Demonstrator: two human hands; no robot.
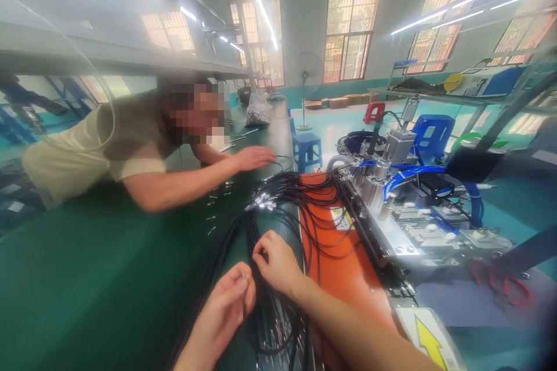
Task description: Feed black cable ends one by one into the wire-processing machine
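Observation:
Black cables (282,188) run in a long bundle over the green table's right edge and onto an orange surface. Shiny metal ends (264,202) cluster near the middle of the bundle, and more metal tips (278,333) lie close to me. My left hand (230,295) is closed in a pinch on a thin cable end, low over the bundle. Just to its upper right, my right hand (276,258) has thumb and forefinger pressed together above the cables; anything between them is too small to make out.
Across the green table (108,266), a person leans in with a hand (255,157) near the cables. A machine (391,197) with blue tubes stands right of the orange surface (343,266). Farther back are a clear bag (257,111) and a blue stool (307,148).

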